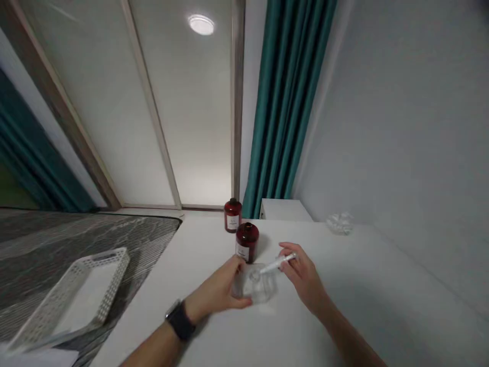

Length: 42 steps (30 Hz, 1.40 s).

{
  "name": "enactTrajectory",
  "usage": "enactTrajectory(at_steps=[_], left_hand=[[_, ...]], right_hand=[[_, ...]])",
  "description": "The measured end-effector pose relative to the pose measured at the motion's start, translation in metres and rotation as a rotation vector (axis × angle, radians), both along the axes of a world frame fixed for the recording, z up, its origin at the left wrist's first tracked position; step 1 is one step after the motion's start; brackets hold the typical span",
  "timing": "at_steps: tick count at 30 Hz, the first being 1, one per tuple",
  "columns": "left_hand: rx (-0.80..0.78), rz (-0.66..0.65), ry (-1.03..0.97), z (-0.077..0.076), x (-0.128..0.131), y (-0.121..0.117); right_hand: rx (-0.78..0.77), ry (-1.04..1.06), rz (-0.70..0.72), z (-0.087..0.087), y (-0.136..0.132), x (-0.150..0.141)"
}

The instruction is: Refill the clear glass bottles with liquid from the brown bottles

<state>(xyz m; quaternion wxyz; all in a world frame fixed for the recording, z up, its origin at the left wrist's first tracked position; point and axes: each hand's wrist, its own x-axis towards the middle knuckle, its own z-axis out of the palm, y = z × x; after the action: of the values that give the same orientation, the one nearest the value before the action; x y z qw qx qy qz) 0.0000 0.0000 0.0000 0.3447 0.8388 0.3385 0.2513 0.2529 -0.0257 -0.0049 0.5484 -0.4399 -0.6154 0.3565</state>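
My left hand (229, 288), a dark watch on its wrist, is wrapped round the side of a clear squat bottle (263, 289) with a round opening on top. Between the fingers of my right hand (300, 272) is a slim whitish stick, perhaps a dropper (275, 264); its lower tip reaches to the bottle's opening. Whether the tip is inside, I cannot tell. Just behind the clear bottle stands a dark red bottle (252, 239) with a white label, its neck seemingly uncapped. A second red bottle (233, 210) with a dark top stands farther back.
A crumpled clear plastic item (340, 223) lies at the back right of the white table (313, 326), near the wall. To the left, lower down, a white basket (109, 293) rests on a grey striped surface. A teal curtain and frosted door panels are behind.
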Motion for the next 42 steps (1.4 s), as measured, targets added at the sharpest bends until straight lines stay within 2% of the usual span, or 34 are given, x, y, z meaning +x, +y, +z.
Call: enactTrajectory(at_steps=[13,15,18,23,27,36,42], left_hand=[[-0.008,0.009,-0.008,-0.006,-0.001,0.002],[-0.016,0.011,-0.009,-0.004,-0.001,0.001],[-0.016,0.014,-0.01,-0.004,0.0,0.0],[-0.023,0.027,-0.003,-0.003,0.002,0.0],[-0.012,0.027,-0.004,-0.002,0.003,0.0],[0.013,0.016,-0.02,-0.008,0.003,0.002],[0.027,0.006,-0.004,-0.011,0.002,0.002]], right_hand=[[-0.195,-0.076,0.078,0.0,0.014,0.023],[-0.171,-0.094,0.005,0.0,0.018,0.033],[-0.115,-0.12,-0.176,-0.005,0.028,0.05],[-0.081,-0.178,-0.44,-0.03,0.051,0.074],[-0.072,-0.277,-0.545,-0.046,0.064,0.084],[-0.06,-0.529,-0.549,-0.058,0.074,0.087],[-0.072,-0.602,-0.474,-0.055,0.072,0.094]])
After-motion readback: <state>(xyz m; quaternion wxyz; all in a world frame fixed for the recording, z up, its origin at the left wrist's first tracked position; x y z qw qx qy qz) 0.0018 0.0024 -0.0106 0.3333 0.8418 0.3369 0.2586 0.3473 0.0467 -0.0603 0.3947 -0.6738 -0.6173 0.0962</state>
